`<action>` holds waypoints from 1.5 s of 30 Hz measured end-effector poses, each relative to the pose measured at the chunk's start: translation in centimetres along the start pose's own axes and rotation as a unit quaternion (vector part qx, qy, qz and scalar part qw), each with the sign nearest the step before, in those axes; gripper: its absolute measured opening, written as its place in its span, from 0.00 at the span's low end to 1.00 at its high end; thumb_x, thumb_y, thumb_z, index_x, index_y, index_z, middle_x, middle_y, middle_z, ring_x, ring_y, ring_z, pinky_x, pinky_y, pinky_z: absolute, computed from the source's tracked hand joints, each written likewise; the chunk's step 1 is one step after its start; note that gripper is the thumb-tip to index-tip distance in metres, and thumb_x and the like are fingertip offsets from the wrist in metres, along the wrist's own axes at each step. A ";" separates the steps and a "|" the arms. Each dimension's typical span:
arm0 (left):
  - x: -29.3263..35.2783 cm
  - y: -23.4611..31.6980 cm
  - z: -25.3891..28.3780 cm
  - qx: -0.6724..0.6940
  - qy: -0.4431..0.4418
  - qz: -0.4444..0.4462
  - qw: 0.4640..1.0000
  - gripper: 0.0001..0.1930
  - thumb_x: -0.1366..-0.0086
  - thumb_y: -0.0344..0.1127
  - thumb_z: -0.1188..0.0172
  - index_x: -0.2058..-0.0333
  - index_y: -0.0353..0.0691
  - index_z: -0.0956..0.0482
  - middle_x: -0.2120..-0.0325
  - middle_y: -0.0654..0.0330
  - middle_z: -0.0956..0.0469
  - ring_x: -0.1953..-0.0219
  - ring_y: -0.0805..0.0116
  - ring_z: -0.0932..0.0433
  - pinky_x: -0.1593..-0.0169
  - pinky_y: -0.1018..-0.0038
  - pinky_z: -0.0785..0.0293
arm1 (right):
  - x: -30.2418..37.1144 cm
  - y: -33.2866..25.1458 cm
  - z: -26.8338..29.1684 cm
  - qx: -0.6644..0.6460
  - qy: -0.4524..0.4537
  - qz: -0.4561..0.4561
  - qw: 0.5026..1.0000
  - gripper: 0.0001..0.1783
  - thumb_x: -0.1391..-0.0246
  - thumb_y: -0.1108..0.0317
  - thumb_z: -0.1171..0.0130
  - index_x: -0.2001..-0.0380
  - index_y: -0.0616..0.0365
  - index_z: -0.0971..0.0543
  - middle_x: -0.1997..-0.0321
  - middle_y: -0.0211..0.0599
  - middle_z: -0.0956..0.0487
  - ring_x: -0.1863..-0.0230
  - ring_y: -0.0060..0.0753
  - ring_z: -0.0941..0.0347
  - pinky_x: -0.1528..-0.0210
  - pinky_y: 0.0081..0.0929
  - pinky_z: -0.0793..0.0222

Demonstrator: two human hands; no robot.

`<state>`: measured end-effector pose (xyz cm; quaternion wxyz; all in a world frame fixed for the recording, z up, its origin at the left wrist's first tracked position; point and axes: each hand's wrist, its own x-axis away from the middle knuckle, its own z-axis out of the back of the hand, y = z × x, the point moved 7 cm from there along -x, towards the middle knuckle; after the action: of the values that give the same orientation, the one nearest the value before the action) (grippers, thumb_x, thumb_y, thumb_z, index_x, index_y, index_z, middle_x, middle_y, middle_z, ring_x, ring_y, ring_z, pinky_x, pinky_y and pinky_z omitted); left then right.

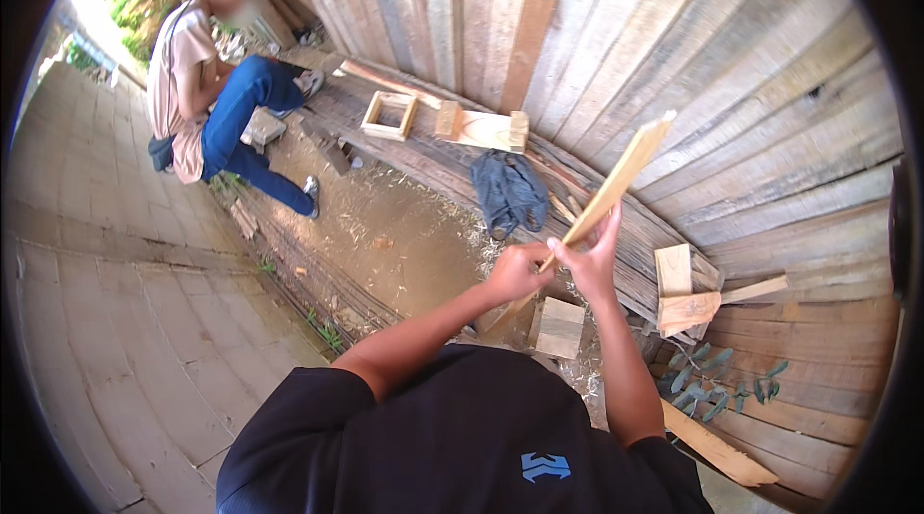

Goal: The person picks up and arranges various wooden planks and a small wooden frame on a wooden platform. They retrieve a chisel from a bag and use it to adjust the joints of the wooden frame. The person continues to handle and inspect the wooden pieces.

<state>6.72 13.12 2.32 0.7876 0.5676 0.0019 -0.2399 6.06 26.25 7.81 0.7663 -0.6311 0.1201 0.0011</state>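
A long, thin strip of pale wood (pixel 624 170) slants up and to the right in front of me, its far end splintered. Around its lower part my left hand (pixel 520 270) is closed in a fist. Just above that, my right hand (pixel 591 259) grips the same strip, thumb on the near side and fingers along the right edge. Below the hands a squared wooden block (pixel 559 328) sits on the ground. A crumpled dark plastic bag (pixel 506 193) lies on the plank bench, beyond my hands.
A weathered plank bench (pixel 423 156) runs along the wooden wall (pixel 616 42). On it are a small wooden frame (pixel 389 116), a joined wooden piece (pixel 481 129) and wood offcuts (pixel 687 310). A seated person (pixel 197 95) is at far left, beside a block wall (pixel 106 321).
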 end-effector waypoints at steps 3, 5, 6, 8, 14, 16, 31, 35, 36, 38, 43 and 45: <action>0.4 -2.2 6.6 0.015 -0.024 0.150 0.988 0.16 0.47 0.39 0.37 0.58 0.45 0.18 0.66 0.54 0.18 0.70 0.60 0.18 0.63 0.69 0.22 | -3.9 -2.2 -5.6 0.020 0.022 0.026 0.999 0.65 0.62 0.72 0.27 0.32 0.65 0.65 0.34 0.55 0.48 0.35 0.44 0.46 0.36 0.37 0.44; 2.0 -5.3 10.5 0.005 -0.008 0.191 0.981 0.17 0.42 0.43 0.38 0.55 0.44 0.19 0.67 0.58 0.17 0.69 0.68 0.18 0.64 0.72 0.22 | -5.9 -6.2 -9.7 -0.006 0.041 0.013 0.999 0.63 0.60 0.72 0.28 0.33 0.68 0.65 0.34 0.56 0.48 0.35 0.40 0.46 0.34 0.33 0.46; 2.6 -6.4 12.1 -0.004 -0.002 0.211 0.977 0.17 0.41 0.43 0.38 0.55 0.43 0.19 0.67 0.57 0.17 0.69 0.68 0.18 0.63 0.73 0.23 | -6.7 -6.8 -11.1 -0.026 0.058 0.013 0.998 0.63 0.61 0.71 0.27 0.33 0.70 0.64 0.33 0.57 0.49 0.34 0.41 0.47 0.34 0.34 0.48; 3.7 -8.4 14.9 -0.020 0.015 0.250 0.968 0.17 0.40 0.44 0.39 0.55 0.42 0.19 0.67 0.57 0.17 0.67 0.68 0.17 0.61 0.74 0.23 | -8.6 -7.5 -13.3 -0.065 0.087 0.015 0.994 0.64 0.61 0.70 0.26 0.34 0.73 0.63 0.33 0.58 0.50 0.33 0.42 0.49 0.32 0.34 0.50; 6.3 -12.3 22.4 -0.038 0.204 0.286 0.936 0.15 0.33 0.45 0.45 0.63 0.37 0.21 0.80 0.60 0.25 0.76 0.74 0.31 0.69 0.74 0.33 | -12.1 -7.3 -20.0 -0.098 0.087 -0.056 0.990 0.64 0.56 0.63 0.28 0.34 0.72 0.66 0.32 0.62 0.54 0.32 0.43 0.51 0.31 0.35 0.54; 6.9 -13.2 24.6 -0.079 0.235 0.309 0.918 0.16 0.33 0.46 0.46 0.66 0.37 0.22 0.80 0.59 0.26 0.76 0.74 0.31 0.69 0.74 0.33 | -13.1 -5.2 -22.3 -0.096 0.044 -0.070 0.992 0.64 0.55 0.61 0.28 0.34 0.73 0.67 0.32 0.62 0.53 0.32 0.44 0.51 0.31 0.35 0.54; 11.7 -25.0 33.8 -0.114 0.141 0.545 0.819 0.23 0.33 0.52 0.50 0.65 0.34 0.23 0.71 0.49 0.19 0.64 0.57 0.20 0.58 0.66 0.29 | -16.7 21.5 -39.9 -0.084 -0.189 -0.349 0.914 0.36 0.44 0.78 0.48 0.33 0.55 0.47 0.60 0.39 0.20 0.65 0.27 0.22 0.68 0.25 0.23; 14.2 -29.2 35.4 -0.140 0.112 0.572 0.801 0.24 0.33 0.54 0.52 0.63 0.35 0.23 0.68 0.44 0.21 0.60 0.48 0.22 0.57 0.61 0.29 | -15.4 25.7 -43.8 -0.053 -0.232 -0.417 0.877 0.36 0.44 0.78 0.48 0.34 0.55 0.46 0.62 0.39 0.20 0.67 0.26 0.22 0.69 0.26 0.23; 14.3 -29.5 35.8 -0.157 0.096 0.579 0.794 0.24 0.33 0.55 0.52 0.62 0.35 0.24 0.67 0.43 0.21 0.59 0.45 0.23 0.56 0.60 0.30 | -15.2 26.7 -44.3 -0.056 -0.231 -0.433 0.870 0.36 0.44 0.78 0.47 0.34 0.55 0.46 0.62 0.39 0.20 0.67 0.26 0.22 0.69 0.26 0.23; 14.4 -30.1 36.3 -0.180 0.072 0.585 0.787 0.25 0.33 0.56 0.54 0.61 0.35 0.25 0.65 0.40 0.23 0.58 0.40 0.25 0.56 0.57 0.30 | -14.6 28.8 -45.2 -0.063 -0.225 -0.467 0.853 0.36 0.44 0.78 0.47 0.34 0.55 0.46 0.62 0.39 0.20 0.67 0.27 0.22 0.69 0.26 0.23; 13.8 -30.2 37.4 -0.188 0.063 0.589 0.783 0.25 0.32 0.56 0.55 0.60 0.35 0.27 0.64 0.37 0.24 0.56 0.36 0.28 0.55 0.54 0.31 | -14.5 29.2 -46.7 -0.046 -0.209 -0.468 0.858 0.39 0.43 0.78 0.47 0.32 0.54 0.50 0.65 0.36 0.21 0.70 0.23 0.25 0.70 0.23 0.26; 14.2 -31.4 37.4 -0.174 0.054 0.590 0.786 0.25 0.32 0.56 0.56 0.60 0.34 0.27 0.64 0.36 0.25 0.56 0.34 0.28 0.55 0.53 0.32 | -15.1 29.1 -47.4 -0.049 -0.194 -0.424 0.883 0.39 0.43 0.78 0.47 0.32 0.54 0.51 0.67 0.35 0.21 0.71 0.22 0.26 0.71 0.23 0.27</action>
<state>-2.73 -33.26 -16.35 0.8597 0.3231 -0.2494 0.3071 -21.69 -11.46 -25.83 0.6699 -0.6457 -0.3103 -0.1951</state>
